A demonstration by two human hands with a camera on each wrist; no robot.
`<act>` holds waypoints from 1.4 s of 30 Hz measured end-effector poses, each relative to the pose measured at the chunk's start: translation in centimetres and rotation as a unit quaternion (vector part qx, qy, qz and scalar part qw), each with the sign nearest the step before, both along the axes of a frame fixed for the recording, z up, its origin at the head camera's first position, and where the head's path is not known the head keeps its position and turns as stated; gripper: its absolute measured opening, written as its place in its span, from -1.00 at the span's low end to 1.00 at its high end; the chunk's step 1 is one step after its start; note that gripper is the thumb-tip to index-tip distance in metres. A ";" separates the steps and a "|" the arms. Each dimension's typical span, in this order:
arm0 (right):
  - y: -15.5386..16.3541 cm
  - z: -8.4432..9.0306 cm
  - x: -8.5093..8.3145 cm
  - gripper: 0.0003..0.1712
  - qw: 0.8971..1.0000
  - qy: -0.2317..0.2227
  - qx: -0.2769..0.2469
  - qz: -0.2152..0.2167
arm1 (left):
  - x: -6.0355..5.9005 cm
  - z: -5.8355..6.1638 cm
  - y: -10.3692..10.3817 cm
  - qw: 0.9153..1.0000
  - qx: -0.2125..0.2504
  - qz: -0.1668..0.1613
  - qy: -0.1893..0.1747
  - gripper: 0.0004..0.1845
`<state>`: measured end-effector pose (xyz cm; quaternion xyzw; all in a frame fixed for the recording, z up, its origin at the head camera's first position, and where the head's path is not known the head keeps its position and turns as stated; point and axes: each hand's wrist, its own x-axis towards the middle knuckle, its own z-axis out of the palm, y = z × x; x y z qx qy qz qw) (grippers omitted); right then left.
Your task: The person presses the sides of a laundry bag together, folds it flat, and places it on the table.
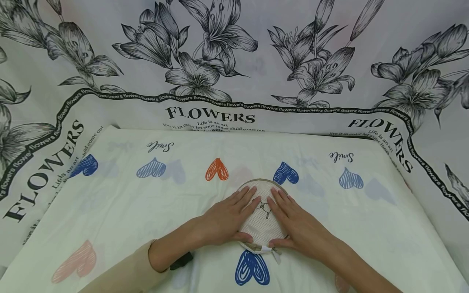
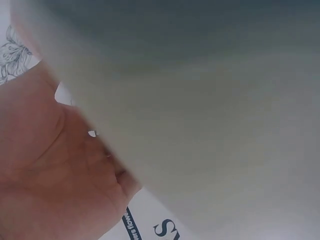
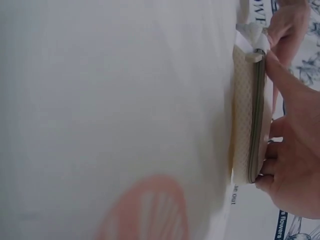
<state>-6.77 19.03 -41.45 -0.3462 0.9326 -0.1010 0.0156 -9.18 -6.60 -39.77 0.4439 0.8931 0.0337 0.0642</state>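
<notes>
A round beige mesh pouch with a zipper round its rim lies on a cream cloth printed with hearts. My left hand lies flat on the pouch's left half and my right hand on its right half, fingers straight and pointing away. Both thumbs sit along the near rim, by the white zipper tab. In the right wrist view the pouch shows edge-on, the right hand pressing on it. The left wrist view shows only the left hand's palm and blurred cloth.
A white cloth with black lilies and "FLOWERS" lettering hangs behind and wraps both sides of the cream cloth. A beige sleeve covers the left forearm, with a black strap at the wrist. A blue heart print lies just below the pouch.
</notes>
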 end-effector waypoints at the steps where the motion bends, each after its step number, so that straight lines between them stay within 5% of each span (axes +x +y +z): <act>1: 0.0 0.0 0.0 0.24 1.000 0.000 0.001 0.001 | 0.0 0.0 0.0 1.000 -0.003 -0.002 0.001 0.03; 13: -0.3 0.2 0.1 0.19 1.000 -0.025 0.011 0.008 | -0.1 -0.1 0.2 0.999 -0.038 0.002 -0.005 0.04; 24: -0.2 0.5 0.2 0.24 1.000 -0.019 0.011 -0.009 | -0.1 0.0 0.0 1.000 -0.013 0.000 -0.010 0.04; 42: 0.6 0.9 0.4 0.18 1.000 -0.006 0.000 -0.029 | -0.4 0.8 -1.2 0.996 0.045 0.044 -0.060 -0.08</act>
